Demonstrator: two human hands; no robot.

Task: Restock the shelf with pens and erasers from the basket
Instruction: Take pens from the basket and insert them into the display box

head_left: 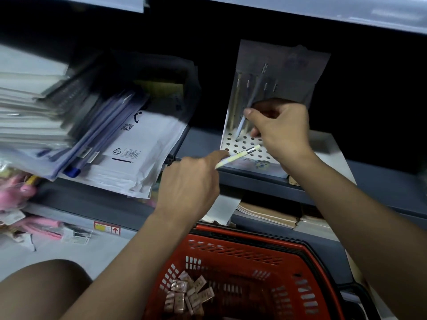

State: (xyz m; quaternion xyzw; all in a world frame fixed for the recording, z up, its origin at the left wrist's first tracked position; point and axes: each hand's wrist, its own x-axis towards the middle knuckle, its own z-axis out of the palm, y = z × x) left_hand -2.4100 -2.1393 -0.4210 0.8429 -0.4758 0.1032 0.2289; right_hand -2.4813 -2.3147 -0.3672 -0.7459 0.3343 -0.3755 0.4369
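A white pen display stand point(240, 147) with a perforated base stands on the dark shelf point(198, 142); a few pens stand in its holes against a grey backing card. My right hand point(280, 128) pinches a pale blue pen point(240, 125) whose tip sits in one of the holes. My left hand point(191, 181) holds a white and yellow pen point(238, 156) that points up-right over the stand's front. The red basket point(233, 241) sits below, with several wrapped erasers point(187, 294) in its near left corner.
Plastic document folders and white envelopes point(129, 146) lean in a pile on the shelf's left. Stacked notebooks point(27, 107) sit at far left. Pink items point(20, 192) lie on the lower left shelf; brown paper pads point(272, 215) lie under the stand's shelf.
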